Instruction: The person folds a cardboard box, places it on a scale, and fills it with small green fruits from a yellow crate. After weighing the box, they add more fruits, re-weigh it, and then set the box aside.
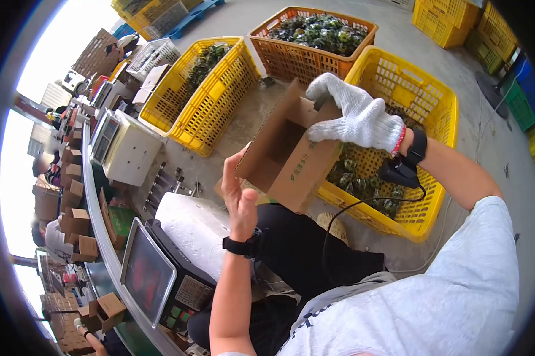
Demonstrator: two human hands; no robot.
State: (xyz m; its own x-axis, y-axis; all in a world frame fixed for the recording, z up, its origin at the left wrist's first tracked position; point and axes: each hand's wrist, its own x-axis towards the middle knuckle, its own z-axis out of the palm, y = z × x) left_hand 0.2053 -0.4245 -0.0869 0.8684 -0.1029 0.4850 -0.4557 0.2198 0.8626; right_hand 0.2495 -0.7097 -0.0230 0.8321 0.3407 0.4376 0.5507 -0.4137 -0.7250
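Observation:
An open cardboard box [303,172] with green printing on one side is tilted between my hands, its brown inside facing me. No contents show in the part I can see. My left hand [241,204], bare with a black band at the wrist, supports the box's left side, the fingers partly behind it and the thumb raised. A white knit glove covers my right hand [359,115], which grips the far right corner, finger and thumb on either side of a dark patch I cannot make out. Behind the box stands a yellow crate [445,118] with dark greenish, shellfish-like items at its bottom.
Another yellow crate [220,89] and an orange crate [267,59] hold similar dark items. On the left are a touchscreen machine [148,273], a weighing scale [105,132] and a metal-edged counter [104,237] with small boxes beyond. A black cable [350,204] hangs from my right wrist. Several people are at far left.

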